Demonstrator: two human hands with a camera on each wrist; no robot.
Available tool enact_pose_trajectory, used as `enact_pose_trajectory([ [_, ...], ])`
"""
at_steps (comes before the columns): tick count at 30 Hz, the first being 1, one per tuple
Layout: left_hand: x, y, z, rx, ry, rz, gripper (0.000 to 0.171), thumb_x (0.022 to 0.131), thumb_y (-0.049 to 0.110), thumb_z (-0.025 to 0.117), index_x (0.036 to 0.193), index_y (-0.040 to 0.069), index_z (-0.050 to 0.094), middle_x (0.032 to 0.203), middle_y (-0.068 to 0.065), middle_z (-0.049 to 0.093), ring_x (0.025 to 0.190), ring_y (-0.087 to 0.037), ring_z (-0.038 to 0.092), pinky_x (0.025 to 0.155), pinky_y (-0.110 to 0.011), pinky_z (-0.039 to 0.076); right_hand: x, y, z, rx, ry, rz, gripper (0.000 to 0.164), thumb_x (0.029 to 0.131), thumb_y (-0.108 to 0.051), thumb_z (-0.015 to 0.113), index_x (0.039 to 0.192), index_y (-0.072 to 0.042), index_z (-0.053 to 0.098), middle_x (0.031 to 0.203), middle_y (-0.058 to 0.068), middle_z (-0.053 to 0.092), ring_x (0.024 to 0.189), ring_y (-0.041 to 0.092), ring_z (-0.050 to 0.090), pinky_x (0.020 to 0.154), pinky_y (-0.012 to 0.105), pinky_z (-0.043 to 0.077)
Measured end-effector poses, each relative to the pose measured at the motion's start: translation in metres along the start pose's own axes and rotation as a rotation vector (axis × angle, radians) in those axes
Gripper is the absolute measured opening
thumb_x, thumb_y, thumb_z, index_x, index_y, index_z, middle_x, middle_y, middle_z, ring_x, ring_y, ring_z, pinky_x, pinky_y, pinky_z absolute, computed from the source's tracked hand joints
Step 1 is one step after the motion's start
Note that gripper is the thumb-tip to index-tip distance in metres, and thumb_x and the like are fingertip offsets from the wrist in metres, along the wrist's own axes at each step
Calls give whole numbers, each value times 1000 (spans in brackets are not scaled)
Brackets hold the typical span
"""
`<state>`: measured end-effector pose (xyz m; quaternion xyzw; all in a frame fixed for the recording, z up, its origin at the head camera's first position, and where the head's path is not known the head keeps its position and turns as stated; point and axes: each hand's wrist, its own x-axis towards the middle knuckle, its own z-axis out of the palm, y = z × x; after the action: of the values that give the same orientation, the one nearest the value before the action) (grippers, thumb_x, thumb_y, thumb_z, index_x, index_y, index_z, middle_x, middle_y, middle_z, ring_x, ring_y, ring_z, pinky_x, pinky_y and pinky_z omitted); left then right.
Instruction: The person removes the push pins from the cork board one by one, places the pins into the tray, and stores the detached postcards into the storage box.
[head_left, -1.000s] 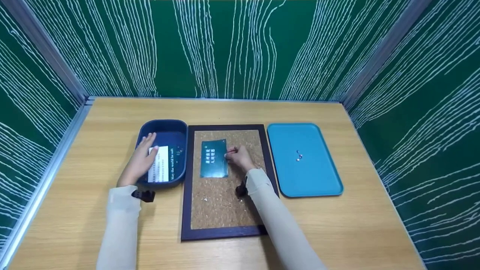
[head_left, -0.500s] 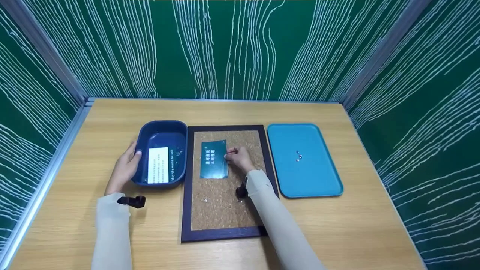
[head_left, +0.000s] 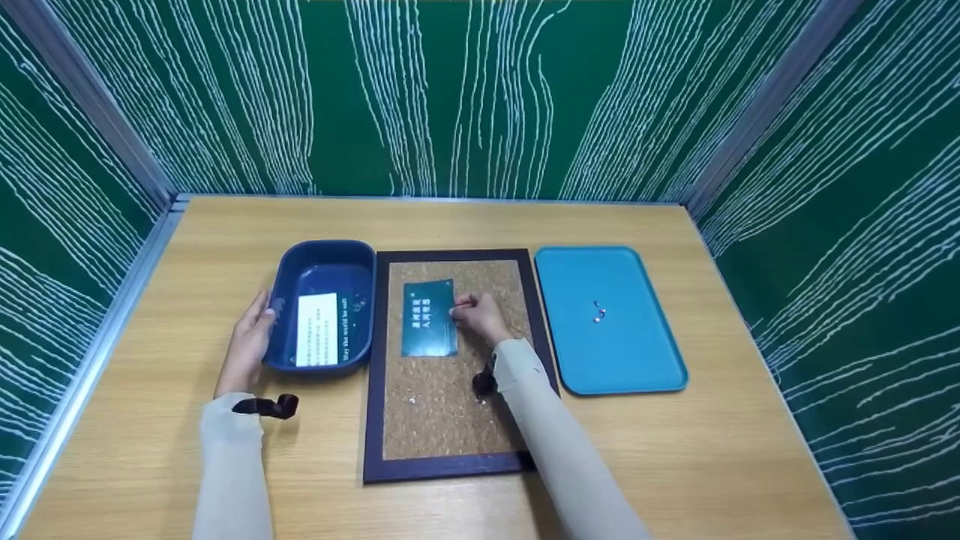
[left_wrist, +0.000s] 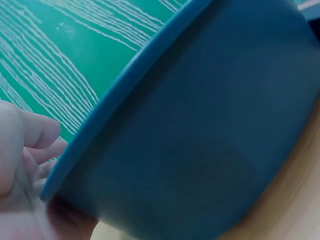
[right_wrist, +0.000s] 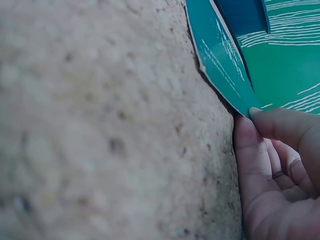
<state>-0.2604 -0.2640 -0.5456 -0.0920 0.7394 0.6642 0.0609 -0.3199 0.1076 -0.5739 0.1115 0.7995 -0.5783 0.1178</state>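
Note:
A green card (head_left: 429, 330) with white characters lies on the cork board (head_left: 442, 420), toward its upper left. At its right edge my right hand (head_left: 481, 315) pinches it between thumb and index finger; in the right wrist view the card (right_wrist: 220, 55) bends up from the cork at that edge. My left hand (head_left: 247, 339) rests along the outer left wall of a dark blue bin (head_left: 322, 250). Seen from the left wrist, its thumb stays off the rim, while the palm is right at the bin wall (left_wrist: 185, 125). Inside the bin lie a white-and-green card (head_left: 316, 330) and small bits.
To the right of the board sits a light blue tray (head_left: 630, 352) holding several tiny pins (head_left: 599, 312). A few small shiny pins (head_left: 412, 400) show on the lower cork. Green walls with white lines (head_left: 495, 97) enclose the wooden table (head_left: 712, 465) behind and at both sides.
My left hand has left the space over the bin's cards and moved left to the bin's outer wall. The right hand keeps its pinch on the green card in the same place.

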Motion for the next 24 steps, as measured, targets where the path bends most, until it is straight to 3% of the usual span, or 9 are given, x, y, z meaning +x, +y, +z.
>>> enact_pose_trajectory([
  [6, 0, -10, 2, -90, 41, -100, 51, 106, 29, 25, 155, 26, 10, 163, -1, 0, 148, -25, 15, 119, -41, 23, 1, 2, -1, 15, -12, 2, 12, 88, -2, 64, 99, -3, 68, 94, 8, 67, 81, 15, 63, 70, 24, 54],
  [9, 1, -14, 5, -118, 69, -107, 50, 106, 32, 28, 154, 30, 16, 163, 1, 2, 147, -26, 20, 118, -40, 26, 1, 2, -2, 21, -3, -1, 11, 88, -2, 65, 99, -3, 68, 93, 8, 67, 80, 15, 64, 69, 24, 55],
  [17, 3, -16, 8, -176, 71, -106, 50, 105, 35, 27, 154, 30, 15, 163, 7, -1, 150, -16, 0, 123, -35, 10, 0, 3, 0, 37, 22, -29, 13, 88, -1, 65, 100, -2, 68, 94, 9, 68, 79, 15, 66, 71, 25, 57],
  [24, 2, -19, 7, -171, 70, -137, 50, 105, 39, 27, 153, 34, 16, 162, 9, -1, 150, -15, -1, 123, -36, 9, -1, 4, 4, 63, 38, -44, 14, 86, 2, 65, 100, 2, 67, 88, 8, 66, 73, 12, 63, 68, 23, 56],
])
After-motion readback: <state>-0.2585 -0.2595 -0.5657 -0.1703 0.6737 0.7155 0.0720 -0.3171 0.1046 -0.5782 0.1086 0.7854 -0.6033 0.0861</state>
